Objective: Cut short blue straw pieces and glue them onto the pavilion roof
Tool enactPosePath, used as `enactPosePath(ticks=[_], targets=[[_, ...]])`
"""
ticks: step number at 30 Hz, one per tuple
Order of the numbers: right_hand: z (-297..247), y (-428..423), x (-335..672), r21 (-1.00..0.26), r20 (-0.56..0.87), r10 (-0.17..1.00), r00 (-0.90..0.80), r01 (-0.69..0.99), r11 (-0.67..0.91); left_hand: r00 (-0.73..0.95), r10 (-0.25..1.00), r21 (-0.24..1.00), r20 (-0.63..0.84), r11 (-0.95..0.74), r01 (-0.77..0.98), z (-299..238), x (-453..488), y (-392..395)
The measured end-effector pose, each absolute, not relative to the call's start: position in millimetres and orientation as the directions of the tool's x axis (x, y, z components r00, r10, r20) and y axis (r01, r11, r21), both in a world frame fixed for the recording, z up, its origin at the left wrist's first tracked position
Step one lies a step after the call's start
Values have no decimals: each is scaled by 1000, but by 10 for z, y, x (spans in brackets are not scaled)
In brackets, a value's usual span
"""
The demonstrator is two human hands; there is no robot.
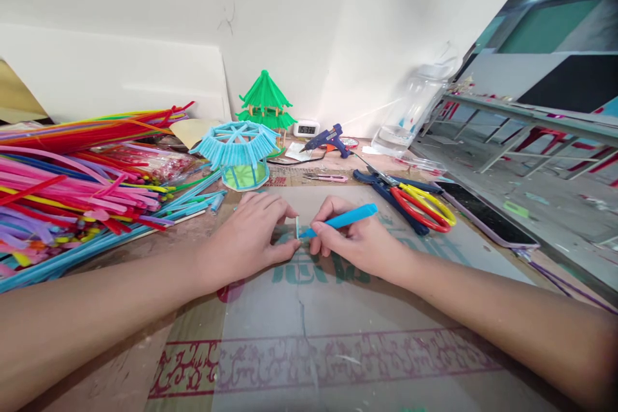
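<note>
My right hand (350, 235) is closed around a blue marker pen (351, 215), its tip pointing left. That tip meets a small, thin, pale strip (297, 226), which my left hand (258, 228) pinches upright between thumb and finger. Part of the strip looks blue. Both hands are just above a translucent sheet (270, 322) over printed cardboard. Just beyond my left hand stands a little pavilion (236, 148) with a light blue pipe-cleaner roof and a green base. Behind it is a green-roofed pagoda model (265, 100).
Colourful pipe cleaners (82, 187) pile up at left. At the back are a small digital clock (306, 129), a blue glue gun (331, 140) and a clear bottle (410, 109). Pink-handled snips (326, 177), red-and-yellow scissors (425, 206), blue-handled pliers (393, 199) and a phone (485, 214) lie farther right.
</note>
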State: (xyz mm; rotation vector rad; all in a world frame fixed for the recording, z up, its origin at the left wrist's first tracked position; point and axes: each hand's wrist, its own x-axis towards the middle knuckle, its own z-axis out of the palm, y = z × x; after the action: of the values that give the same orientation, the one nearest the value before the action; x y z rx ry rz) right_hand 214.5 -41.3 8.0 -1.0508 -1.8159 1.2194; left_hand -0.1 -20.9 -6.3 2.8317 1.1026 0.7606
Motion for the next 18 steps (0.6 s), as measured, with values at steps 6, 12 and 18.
enactPosePath(ticks=[6, 12, 18], targets=[[89, -421, 2144, -938, 120, 880, -460, 238, 252, 644, 626, 158, 440, -760, 630, -65, -6, -206], [69, -436, 2155, -924, 163, 869, -467, 236, 300, 647, 621, 160, 443, -765, 624, -76, -8, -205], [38, -417, 2151, -918, 174, 877, -448, 250, 309, 658, 664, 198, 356, -741, 641, -52, 0, -200]])
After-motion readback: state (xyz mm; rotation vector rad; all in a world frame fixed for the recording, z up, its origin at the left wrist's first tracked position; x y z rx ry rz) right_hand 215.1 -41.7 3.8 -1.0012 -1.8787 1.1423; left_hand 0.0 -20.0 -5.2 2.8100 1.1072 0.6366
